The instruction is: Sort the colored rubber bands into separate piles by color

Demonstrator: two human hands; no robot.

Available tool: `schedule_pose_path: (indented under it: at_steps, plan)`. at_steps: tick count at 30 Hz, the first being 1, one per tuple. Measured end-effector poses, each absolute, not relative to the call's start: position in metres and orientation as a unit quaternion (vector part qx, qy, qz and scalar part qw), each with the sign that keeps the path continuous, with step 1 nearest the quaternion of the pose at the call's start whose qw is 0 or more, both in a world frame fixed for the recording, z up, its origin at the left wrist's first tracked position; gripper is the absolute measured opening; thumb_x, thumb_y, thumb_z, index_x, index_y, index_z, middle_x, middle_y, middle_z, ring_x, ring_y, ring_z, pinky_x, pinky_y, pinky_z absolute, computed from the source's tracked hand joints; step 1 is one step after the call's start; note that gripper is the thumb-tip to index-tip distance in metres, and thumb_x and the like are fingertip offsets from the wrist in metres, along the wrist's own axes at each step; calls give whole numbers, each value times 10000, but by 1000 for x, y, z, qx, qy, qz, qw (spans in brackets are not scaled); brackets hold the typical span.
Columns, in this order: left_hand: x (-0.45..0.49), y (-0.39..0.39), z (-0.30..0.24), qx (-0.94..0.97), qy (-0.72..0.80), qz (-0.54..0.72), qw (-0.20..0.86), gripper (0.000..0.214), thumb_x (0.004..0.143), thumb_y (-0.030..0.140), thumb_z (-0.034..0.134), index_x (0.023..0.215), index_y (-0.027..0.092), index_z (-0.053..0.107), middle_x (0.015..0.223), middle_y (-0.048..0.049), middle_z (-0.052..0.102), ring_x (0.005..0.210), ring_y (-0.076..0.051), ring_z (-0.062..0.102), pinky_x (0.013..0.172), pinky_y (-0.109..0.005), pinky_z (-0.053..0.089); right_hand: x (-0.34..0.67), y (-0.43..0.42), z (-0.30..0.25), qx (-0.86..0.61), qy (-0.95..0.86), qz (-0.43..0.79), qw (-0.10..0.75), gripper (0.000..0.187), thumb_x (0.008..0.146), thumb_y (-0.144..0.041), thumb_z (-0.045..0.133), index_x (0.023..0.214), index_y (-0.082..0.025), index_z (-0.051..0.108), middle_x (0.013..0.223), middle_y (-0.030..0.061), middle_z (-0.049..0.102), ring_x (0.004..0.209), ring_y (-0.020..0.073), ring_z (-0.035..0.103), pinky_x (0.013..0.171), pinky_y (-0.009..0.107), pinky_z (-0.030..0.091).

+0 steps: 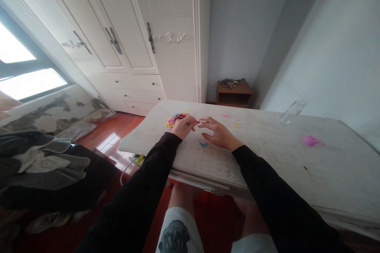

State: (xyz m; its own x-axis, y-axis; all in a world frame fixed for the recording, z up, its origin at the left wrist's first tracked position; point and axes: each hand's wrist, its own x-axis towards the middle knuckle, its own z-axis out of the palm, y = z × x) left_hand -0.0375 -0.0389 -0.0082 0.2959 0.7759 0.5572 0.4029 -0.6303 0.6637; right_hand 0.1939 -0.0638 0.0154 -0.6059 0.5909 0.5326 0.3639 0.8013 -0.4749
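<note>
Though narrow, left grip (184, 126): red piece (198, 122).

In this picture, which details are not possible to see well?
Head view: what the left hand and right hand hold, if anything; too small.
Head view: part of the colourful pile; left hand covers it.
Head view: what the pink thing is; blurred.
Head view: the rest of the window; left edge cuts it.
</note>
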Motion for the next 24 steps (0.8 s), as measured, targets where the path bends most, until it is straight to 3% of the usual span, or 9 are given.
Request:
schedule_pose_path:
  at_steps: [6, 11, 14, 17, 21, 24]
  plan:
    - [-38, -37, -12, 774, 368, 456, 241, 250, 957, 442, 635, 958, 193, 660, 784, -4, 741, 574, -135, 722, 561, -233, 581, 193, -64, 18, -283, -878, 168, 348, 438, 845, -108, 640, 1266, -212, 700, 1309, 113, 686, 1246, 259, 629, 1115, 475, 492]
    - [-36, -36, -15, 734, 366, 498, 281, 335, 936, 516, 645, 967, 182, 659, 979, -63, 780, 612, -145, 734, 564, -266, 609, 196, -65, 26, -307, -854, 193, 372, 360, 859, -107, 621, 1194, -183, 727, 1195, 125, 718, 1072, 244, 684, 866, 387, 590]
    - [-35, -37, -16, 727, 369, 495, 301, 359, 918, 538, 661, 971, 184, 639, 988, -74, 789, 600, -154, 733, 536, -268, 601, 198, -65, 26, -299, -859, 179, 374, 331, 842, -112, 654, 1154, -190, 736, 1267, 131, 690, 1152, 254, 664, 970, 433, 568]
    - [-36, -38, -16, 729, 381, 479, 305, 350, 921, 537, 659, 985, 194, 622, 896, -49, 787, 563, -151, 724, 508, -246, 569, 197, -64, 20, -275, -880, 170, 348, 341, 833, -131, 690, 1164, -195, 743, 1370, 143, 654, 1295, 276, 603, 1138, 508, 466]
    - [-36, -39, -15, 727, 399, 469, 303, 351, 906, 540, 674, 1010, 209, 622, 768, -7, 758, 523, -155, 715, 478, -230, 536, 193, -64, 14, -279, -886, 171, 329, 455, 825, -161, 713, 1279, -181, 712, 1404, 157, 650, 1335, 287, 583, 1170, 516, 441]
    - [-35, -38, -14, 724, 406, 467, 306, 373, 892, 559, 678, 1016, 213, 617, 752, -2, 752, 514, -160, 711, 460, -230, 519, 193, -64, 18, -279, -878, 179, 344, 437, 829, -149, 695, 1261, -202, 724, 1356, 127, 692, 1287, 268, 618, 1142, 491, 466]
